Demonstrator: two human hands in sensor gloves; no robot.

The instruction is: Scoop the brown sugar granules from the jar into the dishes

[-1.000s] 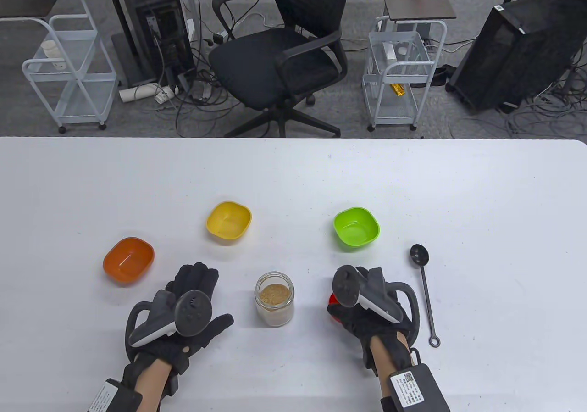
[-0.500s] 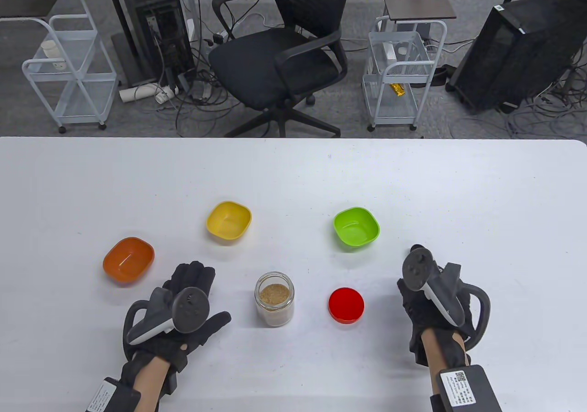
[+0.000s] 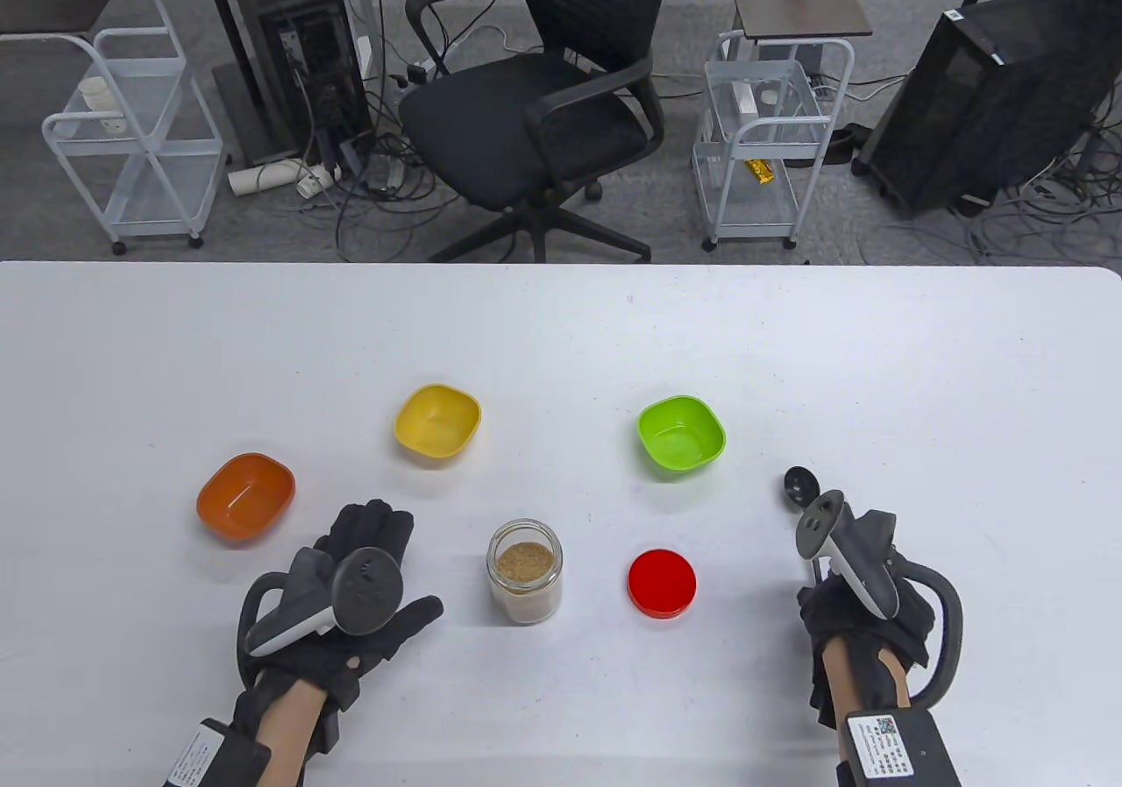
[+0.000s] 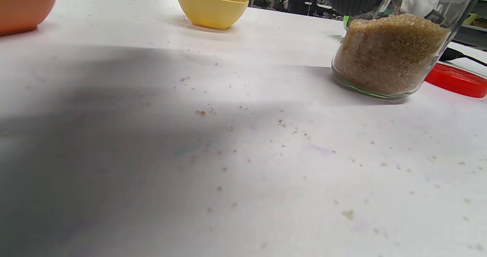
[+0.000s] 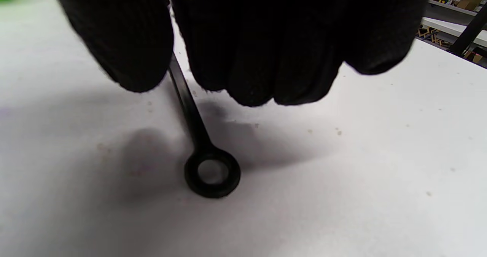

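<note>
A clear glass jar (image 3: 524, 570) with a round open mouth stands near the front middle of the smooth white surface (image 3: 561, 340), filled most of the way with coarse, sandy brown sugar (image 4: 388, 53); stray grains dot the surface around it. Just to its right lies a flat, glossy red lid (image 3: 662, 583), apart from the jar. Three small plastic dishes with rounded-square rims sit behind — orange (image 3: 245, 497) at the left, yellow (image 3: 437, 421) further back, green (image 3: 681, 437) to the right — all looking bare inside. A thin black spoon (image 5: 190, 112) with a round bowl and a ring at its handle end lies on the far right. The right hand (image 3: 863, 620) in its black knitted glove is above the handle, thumb on one side and fingers (image 5: 266, 59) on the other — whether they actually pinch it, I cannot tell. The left hand (image 3: 364, 594) lies flat to the left of the jar, its fingers straight and spread, holding nothing.
</note>
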